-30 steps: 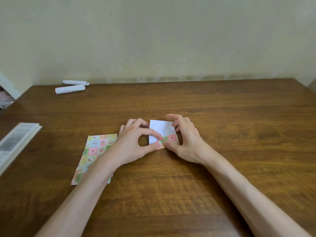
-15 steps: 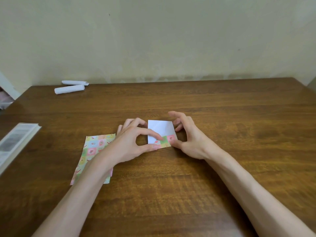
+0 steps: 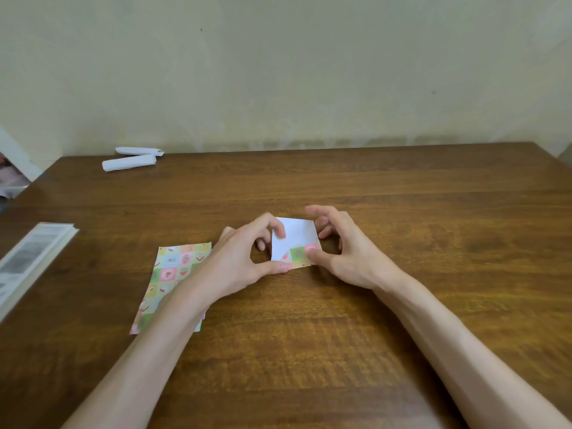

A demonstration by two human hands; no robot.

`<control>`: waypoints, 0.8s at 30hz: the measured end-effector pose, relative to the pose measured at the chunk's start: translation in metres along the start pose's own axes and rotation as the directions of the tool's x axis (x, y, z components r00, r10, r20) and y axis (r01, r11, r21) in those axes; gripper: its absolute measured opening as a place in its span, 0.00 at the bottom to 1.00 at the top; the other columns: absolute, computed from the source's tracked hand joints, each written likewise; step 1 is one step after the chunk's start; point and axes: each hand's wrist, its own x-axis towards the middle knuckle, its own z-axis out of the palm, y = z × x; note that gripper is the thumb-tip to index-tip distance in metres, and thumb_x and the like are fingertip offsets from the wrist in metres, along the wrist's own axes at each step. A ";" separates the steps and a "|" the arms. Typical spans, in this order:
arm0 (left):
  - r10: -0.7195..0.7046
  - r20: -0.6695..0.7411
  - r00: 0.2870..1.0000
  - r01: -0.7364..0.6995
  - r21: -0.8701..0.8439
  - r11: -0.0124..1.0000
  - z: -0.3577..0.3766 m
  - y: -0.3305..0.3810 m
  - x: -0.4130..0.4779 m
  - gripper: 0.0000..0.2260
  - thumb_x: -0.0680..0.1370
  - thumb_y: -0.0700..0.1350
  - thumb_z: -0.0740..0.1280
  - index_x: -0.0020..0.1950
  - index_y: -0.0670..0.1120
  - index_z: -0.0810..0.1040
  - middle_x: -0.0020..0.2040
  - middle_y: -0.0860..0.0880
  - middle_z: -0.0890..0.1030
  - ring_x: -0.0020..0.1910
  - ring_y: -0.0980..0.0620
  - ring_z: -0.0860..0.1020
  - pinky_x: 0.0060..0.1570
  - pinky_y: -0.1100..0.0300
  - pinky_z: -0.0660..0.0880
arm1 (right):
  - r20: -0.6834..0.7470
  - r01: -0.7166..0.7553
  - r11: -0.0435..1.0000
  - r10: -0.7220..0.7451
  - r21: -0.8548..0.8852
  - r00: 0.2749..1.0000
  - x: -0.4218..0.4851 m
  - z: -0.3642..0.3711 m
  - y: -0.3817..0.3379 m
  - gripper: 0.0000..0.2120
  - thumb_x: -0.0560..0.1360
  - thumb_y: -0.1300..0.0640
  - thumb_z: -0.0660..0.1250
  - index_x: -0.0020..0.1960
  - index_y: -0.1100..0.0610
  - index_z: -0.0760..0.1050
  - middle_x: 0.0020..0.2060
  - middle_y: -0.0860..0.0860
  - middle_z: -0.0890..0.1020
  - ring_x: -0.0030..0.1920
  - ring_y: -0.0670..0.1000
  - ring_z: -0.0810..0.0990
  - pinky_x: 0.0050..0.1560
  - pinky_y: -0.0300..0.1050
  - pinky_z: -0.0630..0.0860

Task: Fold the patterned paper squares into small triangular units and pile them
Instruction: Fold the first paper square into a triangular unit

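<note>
**Square held between both hands, near edge turned up**

Far left of my left hand, at the table's edge: a flat white pack (image 3: 34,255) with grey print, partly cut off by the frame. Beyond it, far back and left of both hands near the wall: two white rolls (image 3: 130,162), lying side by side.

Just left of my left hand, and partly under that wrist and forearm: the stack (image 3: 176,267) of patterned sheets, pastel checks, flat on the table (image 3: 433,218).

Left hand (image 3: 244,258): fingers curled and pinching the left side of the square (image 3: 294,238). The index tip is on the white face near the far left corner, the thumb tip at the near left corner.

The square sits between my two hands, white side up. A patterned strip shows along its near edge, with green and pink checks, and a slanting crease line runs at the near left. I cannot tell whether it lies flat on the table or is lifted a little.

Right hand (image 3: 349,255): grips the right side of the square. The thumb presses on the patterned strip at the near right corner. The other fingers are curled past the right edge, with the index arched above the far right corner. Whether those fingers touch the paper I cannot tell.
</note>
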 end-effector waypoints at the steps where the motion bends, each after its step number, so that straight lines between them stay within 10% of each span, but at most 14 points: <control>1: 0.000 -0.005 1.000 0.000 -0.024 1.000 0.000 0.001 0.000 0.22 0.73 0.57 0.77 0.59 0.63 0.68 0.47 0.60 0.78 0.55 0.66 0.73 0.61 0.57 0.63 | -0.023 0.007 1.000 -0.007 -0.004 1.000 -0.001 0.002 0.000 0.32 0.74 0.62 0.75 0.74 0.46 0.69 0.60 0.50 0.72 0.55 0.38 0.74 0.57 0.24 0.67; 11: 0.101 -0.094 0.990 -0.100 0.016 0.995 0.002 -0.001 0.000 0.17 0.76 0.49 0.77 0.57 0.63 0.74 0.51 0.62 0.77 0.55 0.61 0.74 0.64 0.51 0.69 | -0.170 0.060 0.961 -0.109 -0.269 0.979 -0.005 0.001 -0.009 0.02 0.78 0.48 0.72 0.49 0.44 0.82 0.44 0.40 0.81 0.51 0.45 0.73 0.56 0.48 0.73; 16: 0.204 -0.261 0.944 -0.191 0.077 0.979 0.007 0.004 0.000 0.04 0.79 0.52 0.73 0.52 0.59 0.80 0.45 0.60 0.77 0.50 0.57 0.77 0.53 0.60 0.70 | -0.315 -0.090 0.980 0.030 -0.176 0.949 -0.006 -0.001 -0.009 0.02 0.78 0.52 0.72 0.47 0.48 0.80 0.33 0.43 0.81 0.37 0.45 0.79 0.45 0.51 0.79; 24: 0.280 -0.108 0.954 -0.240 0.285 0.928 0.018 0.000 0.001 0.15 0.79 0.60 0.67 0.65 0.61 0.82 0.56 0.63 0.73 0.55 0.60 0.70 0.55 0.59 0.69 | -0.259 -0.156 0.986 0.137 -0.053 0.956 -0.008 -0.004 -0.019 0.15 0.73 0.57 0.69 0.57 0.43 0.75 0.27 0.45 0.79 0.30 0.46 0.76 0.38 0.43 0.74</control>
